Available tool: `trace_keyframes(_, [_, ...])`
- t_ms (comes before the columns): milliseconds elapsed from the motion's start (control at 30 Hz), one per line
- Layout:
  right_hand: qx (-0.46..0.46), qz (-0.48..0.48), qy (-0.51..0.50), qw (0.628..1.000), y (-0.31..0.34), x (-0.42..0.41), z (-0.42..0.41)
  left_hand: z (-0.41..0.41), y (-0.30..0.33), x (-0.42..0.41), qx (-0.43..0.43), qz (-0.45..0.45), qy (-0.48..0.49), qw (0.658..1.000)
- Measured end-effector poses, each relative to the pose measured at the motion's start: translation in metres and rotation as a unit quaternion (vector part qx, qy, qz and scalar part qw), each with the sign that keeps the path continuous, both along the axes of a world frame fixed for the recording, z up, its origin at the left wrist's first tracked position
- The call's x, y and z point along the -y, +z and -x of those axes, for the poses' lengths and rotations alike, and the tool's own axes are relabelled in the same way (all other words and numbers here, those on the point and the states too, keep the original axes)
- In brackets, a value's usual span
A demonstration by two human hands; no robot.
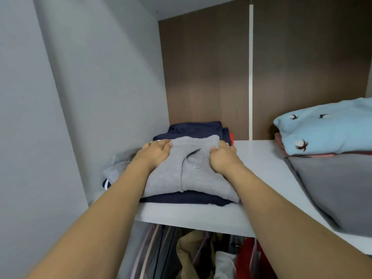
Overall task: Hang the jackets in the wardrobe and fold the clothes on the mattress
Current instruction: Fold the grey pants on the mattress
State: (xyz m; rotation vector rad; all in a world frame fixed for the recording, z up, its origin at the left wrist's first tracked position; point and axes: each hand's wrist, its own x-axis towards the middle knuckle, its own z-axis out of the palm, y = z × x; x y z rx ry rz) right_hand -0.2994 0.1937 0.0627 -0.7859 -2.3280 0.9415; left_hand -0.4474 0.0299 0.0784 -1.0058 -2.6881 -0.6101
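You have the folded grey sweatshirt (189, 170) on the wardrobe's upper shelf (193, 216), sitting on top of a folded navy garment (187, 199) at the shelf's near left. Your left hand (155, 153) clamps its left far edge and your right hand (222, 158) clamps its right far edge, fingers curled into the cloth on both sides, likely so the fold keeps its shape as the stack settles. Behind it lies more dark navy clothing (197, 128) with a sliver of something red (231, 137) at its right; loose grey fabric (116, 166) bunches to the left, against the wardrobe wall. Far right on the same shelf, a light blue blanket (326, 125) rests on a grey cushion (338, 188) (well apart from your stack). Below the shelf, hanging jackets (193, 252) fill the rail space, so the hanging part looks largely handled.
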Motion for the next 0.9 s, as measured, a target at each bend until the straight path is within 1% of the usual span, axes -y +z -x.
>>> trace_keyframes(67, [0.002,0.018,0.015,1.0,0.0,-0.003,0.002,0.003,0.002,-0.001,0.009,-0.001,-0.001,1.0])
trace_keyframes(233, [0.0,0.008,0.015,1.0,0.0,-0.003,0.002,0.006,0.001,-0.003,0.023,-0.008,0.004,1.0])
trace_keyframes(600, [-0.004,0.015,0.01,1.0,-0.002,-0.006,0.006,0.006,0.001,-0.003,-0.002,-0.015,0.011,1.0])
trace_keyframes(700, [-0.004,0.039,0.015,0.999,0.002,-0.002,0.0,-0.001,0.004,-0.001,0.006,-0.013,0.012,1.0])
trace_keyframes(767, [-0.002,0.052,0.004,0.999,0.005,0.002,-0.01,-0.011,0.01,0.002,-0.026,-0.036,0.019,0.999])
trace_keyframes(833, [0.005,0.026,-0.028,0.999,0.011,0.006,-0.023,-0.024,0.021,0.008,-0.08,-0.08,0.035,0.993])
trace_keyframes(900, [-0.015,-0.011,-0.056,0.998,0.021,0.01,-0.038,-0.04,0.035,0.016,-0.117,-0.105,0.032,0.987])
